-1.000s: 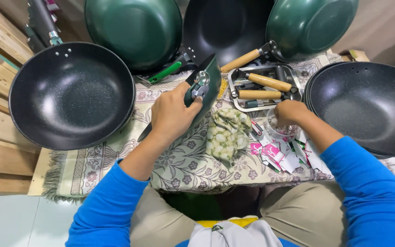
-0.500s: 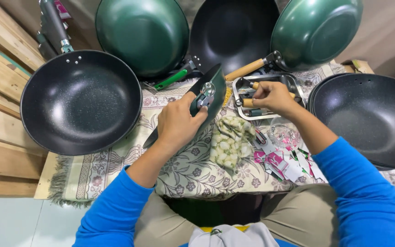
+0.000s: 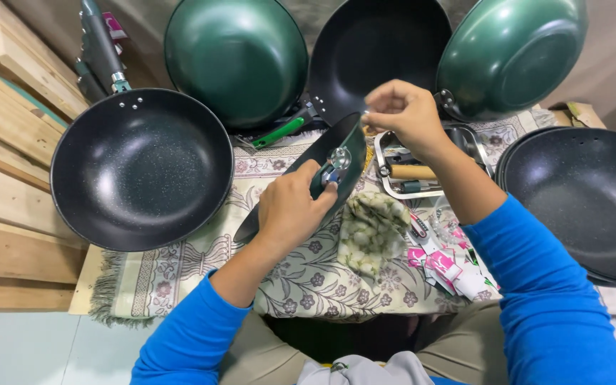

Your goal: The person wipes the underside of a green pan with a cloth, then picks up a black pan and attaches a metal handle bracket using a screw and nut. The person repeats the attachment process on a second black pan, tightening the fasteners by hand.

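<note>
Hands (image 3: pixel 290 210) on tilted pan (image 3: pixel 322 160); wooden handles (image 3: pixel 413 172) in tray (image 3: pixel 483 153).

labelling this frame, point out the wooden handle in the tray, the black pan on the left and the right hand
wooden handle (image 3: pixel 412 172), head view, mid shaft
black pan (image 3: pixel 140 167), head view, inner base
right hand (image 3: pixel 402 112), head view, back of hand

A small cookware assembly workshop: several dark and green pans (image 3: pixel 140 167) crowd a cloth-covered tabletop (image 3: pixel 180 271), a metal tray (image 3: pixel 422 182) holds loose handles, wooden pallets (image 3: pixel 1 142) alongside.
</note>
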